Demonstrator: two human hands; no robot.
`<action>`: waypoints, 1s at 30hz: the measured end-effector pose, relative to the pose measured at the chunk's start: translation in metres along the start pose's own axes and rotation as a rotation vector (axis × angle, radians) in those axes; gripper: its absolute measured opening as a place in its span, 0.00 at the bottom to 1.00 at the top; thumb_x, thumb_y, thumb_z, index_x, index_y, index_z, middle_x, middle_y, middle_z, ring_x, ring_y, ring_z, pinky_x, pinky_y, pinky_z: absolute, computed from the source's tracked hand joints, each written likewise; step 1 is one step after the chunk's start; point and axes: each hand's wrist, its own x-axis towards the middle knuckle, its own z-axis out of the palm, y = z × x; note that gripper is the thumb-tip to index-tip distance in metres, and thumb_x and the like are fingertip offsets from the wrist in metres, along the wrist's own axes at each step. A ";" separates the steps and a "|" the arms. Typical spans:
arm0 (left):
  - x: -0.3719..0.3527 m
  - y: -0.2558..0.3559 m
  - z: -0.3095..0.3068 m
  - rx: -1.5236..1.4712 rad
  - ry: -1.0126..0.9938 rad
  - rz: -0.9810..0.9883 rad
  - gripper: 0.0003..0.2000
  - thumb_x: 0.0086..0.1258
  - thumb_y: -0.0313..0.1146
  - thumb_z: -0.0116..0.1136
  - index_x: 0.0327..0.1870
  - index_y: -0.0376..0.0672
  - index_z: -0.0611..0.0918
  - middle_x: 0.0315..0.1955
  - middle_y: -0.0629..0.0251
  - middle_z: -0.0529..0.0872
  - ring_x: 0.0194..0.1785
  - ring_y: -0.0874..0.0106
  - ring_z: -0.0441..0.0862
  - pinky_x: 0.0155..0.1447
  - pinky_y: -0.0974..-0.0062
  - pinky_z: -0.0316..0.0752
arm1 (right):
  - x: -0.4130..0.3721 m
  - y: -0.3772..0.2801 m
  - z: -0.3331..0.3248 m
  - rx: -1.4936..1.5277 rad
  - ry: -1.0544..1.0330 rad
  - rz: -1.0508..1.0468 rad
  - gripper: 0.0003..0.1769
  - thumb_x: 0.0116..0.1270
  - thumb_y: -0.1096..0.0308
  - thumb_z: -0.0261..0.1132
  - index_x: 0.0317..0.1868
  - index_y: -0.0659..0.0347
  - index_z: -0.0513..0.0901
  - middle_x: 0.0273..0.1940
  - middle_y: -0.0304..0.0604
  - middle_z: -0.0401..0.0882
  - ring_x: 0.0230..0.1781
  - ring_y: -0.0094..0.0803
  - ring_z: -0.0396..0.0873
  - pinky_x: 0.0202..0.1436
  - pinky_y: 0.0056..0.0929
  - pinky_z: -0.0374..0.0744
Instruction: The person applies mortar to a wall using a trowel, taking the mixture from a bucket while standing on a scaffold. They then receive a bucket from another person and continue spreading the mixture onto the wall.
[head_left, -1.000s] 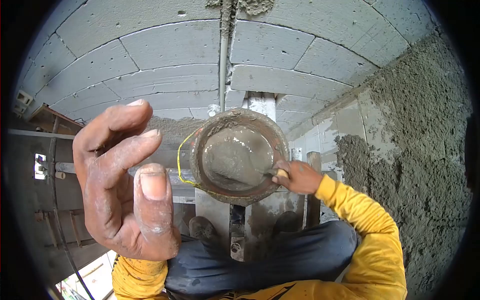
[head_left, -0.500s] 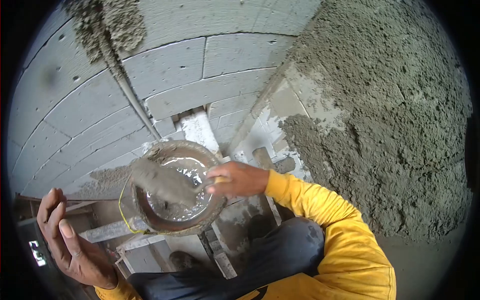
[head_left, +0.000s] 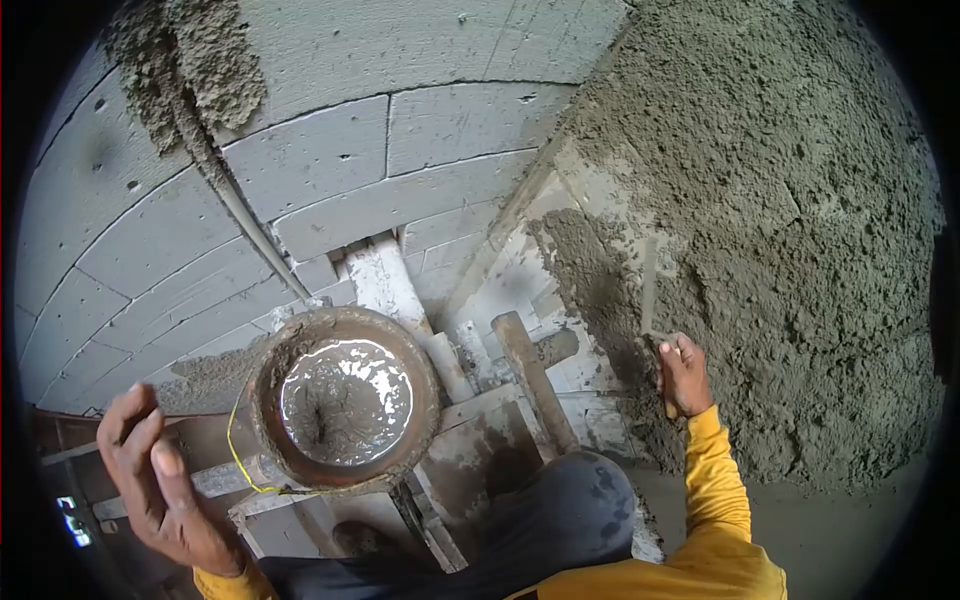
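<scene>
Two hands are working far apart from each other. The right hand [head_left: 683, 375] is sitting at about 3 o'clock from the middle of the view. Its fingers are wrapping tight around the handle of a trowel [head_left: 648, 290]. The trowel's thin blade is pointing up toward 12 o'clock from the hand. It is pressing edge-on against the rough grey mortar coat [head_left: 800, 250] on the side wall. Mortar is lying on both sides of the blade, so the blade is getting little free room sideways.

The left hand [head_left: 160, 480] is hanging at about 8 o'clock. It is holding nothing, and its fingers are apart and loosely bent. It is near the round pan [head_left: 428, 395] but not touching it; the pan is sitting at 2 o'clock from the hand. Wet grey mix [head_left: 345, 400] is shining inside the pan. A yellow cord [head_left: 232, 445] is looping off the pan's left edge.

A wooden post [head_left: 535, 375] is leaning between the pan and the right hand, leaving an open gap on each side. A white pipe [head_left: 385, 280] is rising at 12 o'clock from the pan, against the block wall [head_left: 330, 150]. A dark knee [head_left: 570, 510] is filling the room at 6 o'clock.
</scene>
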 end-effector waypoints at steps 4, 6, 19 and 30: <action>0.005 0.008 0.006 -0.026 -0.042 0.047 0.11 0.77 0.26 0.49 0.50 0.29 0.82 0.59 0.48 0.80 0.64 0.57 0.77 0.72 0.60 0.69 | -0.012 -0.059 0.069 -0.588 -0.144 -0.510 0.18 0.72 0.60 0.68 0.49 0.66 0.79 0.37 0.51 0.82 0.37 0.47 0.84 0.38 0.44 0.79; 0.004 0.013 0.001 -0.042 -0.028 0.073 0.11 0.75 0.26 0.50 0.50 0.30 0.82 0.58 0.48 0.80 0.64 0.58 0.78 0.71 0.60 0.70 | -0.012 -0.088 0.123 -0.768 -0.298 -0.726 0.15 0.69 0.62 0.69 0.48 0.65 0.80 0.41 0.52 0.83 0.39 0.48 0.85 0.38 0.44 0.80; -0.013 0.019 -0.060 -0.029 0.105 0.143 0.13 0.77 0.33 0.52 0.49 0.33 0.83 0.57 0.47 0.79 0.64 0.58 0.78 0.70 0.56 0.74 | -0.040 -0.098 0.359 -1.011 -0.982 -1.135 0.10 0.58 0.65 0.67 0.33 0.64 0.85 0.30 0.57 0.85 0.34 0.55 0.87 0.42 0.48 0.84; -0.010 0.012 -0.054 -0.081 0.114 0.068 0.13 0.77 0.33 0.52 0.50 0.33 0.83 0.58 0.48 0.80 0.63 0.57 0.78 0.71 0.57 0.73 | -0.034 -0.095 0.313 -0.723 -0.868 -0.827 0.19 0.70 0.55 0.66 0.53 0.60 0.81 0.42 0.58 0.86 0.43 0.59 0.84 0.49 0.54 0.80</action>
